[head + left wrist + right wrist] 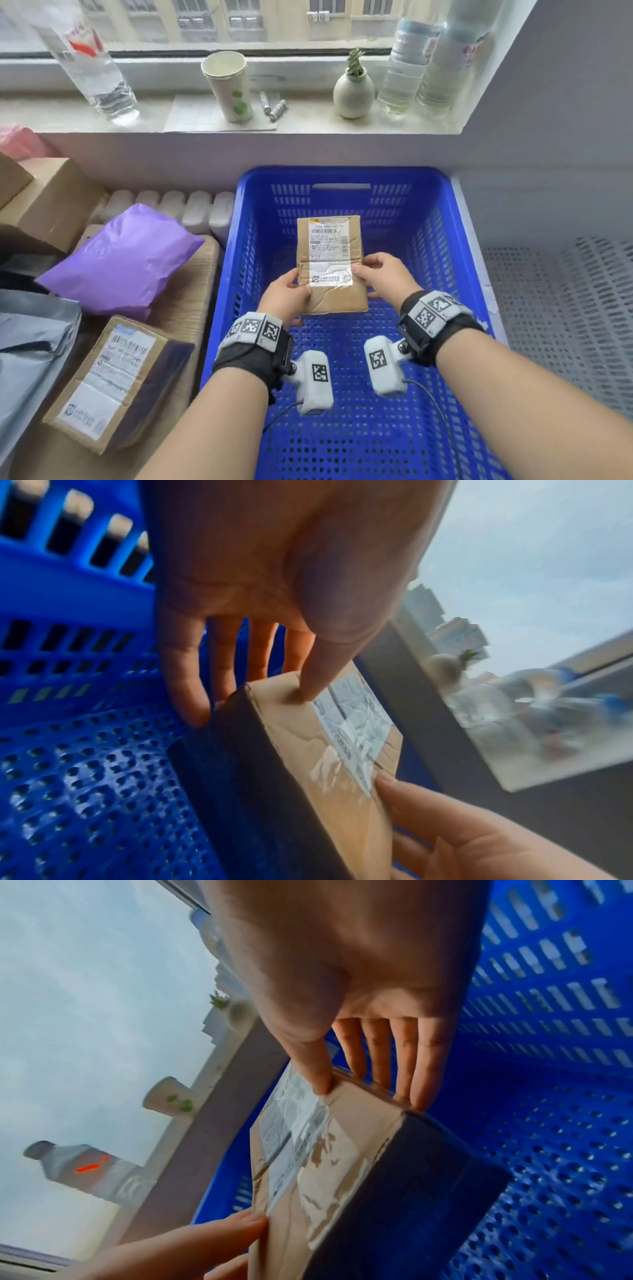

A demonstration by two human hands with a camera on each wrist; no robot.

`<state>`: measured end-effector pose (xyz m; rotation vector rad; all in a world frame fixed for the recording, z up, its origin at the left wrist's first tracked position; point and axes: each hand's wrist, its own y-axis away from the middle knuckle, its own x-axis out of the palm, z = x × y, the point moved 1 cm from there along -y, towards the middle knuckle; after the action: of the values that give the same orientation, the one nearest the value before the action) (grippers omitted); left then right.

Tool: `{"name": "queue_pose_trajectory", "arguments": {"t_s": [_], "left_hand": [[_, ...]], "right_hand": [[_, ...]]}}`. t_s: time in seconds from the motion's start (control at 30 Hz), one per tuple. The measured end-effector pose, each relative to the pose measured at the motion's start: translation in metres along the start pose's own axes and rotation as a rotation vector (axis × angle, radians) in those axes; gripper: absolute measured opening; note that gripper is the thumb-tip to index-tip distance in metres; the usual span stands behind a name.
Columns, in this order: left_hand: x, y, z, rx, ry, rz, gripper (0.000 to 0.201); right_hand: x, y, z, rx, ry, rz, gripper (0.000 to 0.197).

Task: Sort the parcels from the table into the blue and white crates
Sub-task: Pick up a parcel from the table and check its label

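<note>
The person is holding a small cardboard parcel (330, 263) over the floor of the blue crate (442, 219), both hands at its near end. The left hand (286, 296) is pinching the parcel's left edge, thumb pressing on the top face and fingers (186, 685) running underneath; the right hand (385, 275) is doing the same on the opposite edge, its thumb lying just beside the white shipping label (329, 240) and its fingers (423, 1064) wrapping the side. The parcel is reaching away from the hands toward the crate's far wall, and whether its underside is touching the crate floor cannot be told. It is looking like a light, stiff box: flat brown corrugated card, creased and slightly dented on top, with glossy clear tape crossing the label. That tape is likely slick, so the bare card at the edges is probably the surer place to grip, as both hands are doing. The crate is hard moulded plastic, its floor perforated with round holes and its walls slotted. To the left of the left hand a soft, crinkled purple mailer bag (123, 260) and a larger taped carton (116, 380) are waiting; to the right of the right hand the white crate (561, 308) is showing the same perforated pattern.
</note>
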<state>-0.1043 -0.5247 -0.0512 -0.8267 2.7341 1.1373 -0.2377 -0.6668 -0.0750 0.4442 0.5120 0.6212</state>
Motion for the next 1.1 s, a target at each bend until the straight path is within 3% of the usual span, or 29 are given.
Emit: {"name": "queue_pose_trajectory", "arguments": {"t_s": [0.13,0.23,0.33,0.47,0.63,0.77,0.83,0.9,1.0,1.1], "left_hand": [[0.005,-0.047,0.019,-0.071,0.046,-0.032,0.053],[0.008,-0.073,0.037,-0.119,0.023,-0.092,0.044],[0.011,-0.098,0.057,-0.17,0.002,-0.133,0.054],[0.014,-0.121,0.076,-0.175,-0.075,-0.186,0.049],[0.023,-0.144,0.101,-0.198,-0.092,-0.126,0.053],[0.021,-0.141,0.104,-0.32,-0.142,-0.141,0.05],[0.022,-0.142,0.11,-0.374,-0.194,-0.09,0.033],[0.023,-0.154,0.127,-0.437,-0.082,-0.119,0.017],[0.024,-0.173,0.149,-0.432,0.034,-0.207,0.023],[0.016,-0.161,0.124,-0.402,0.057,-0.243,0.011]], "right_hand": [[0.014,-0.039,-0.012,0.109,-0.014,0.086,0.023],[0.027,-0.063,-0.024,0.157,0.031,0.151,0.029],[0.04,-0.086,-0.038,0.213,0.03,0.203,0.035],[0.058,-0.109,-0.052,0.234,0.102,0.245,0.056],[0.073,-0.126,-0.071,0.284,0.132,0.248,0.065],[0.079,-0.129,-0.076,0.285,0.19,0.252,0.071],[0.082,-0.133,-0.077,0.294,0.174,0.257,0.073],[0.085,-0.137,-0.071,0.285,0.149,0.272,0.072],[0.092,-0.144,-0.062,0.265,0.136,0.297,0.069],[0.102,-0.15,-0.053,0.238,0.162,0.301,0.066]]}}
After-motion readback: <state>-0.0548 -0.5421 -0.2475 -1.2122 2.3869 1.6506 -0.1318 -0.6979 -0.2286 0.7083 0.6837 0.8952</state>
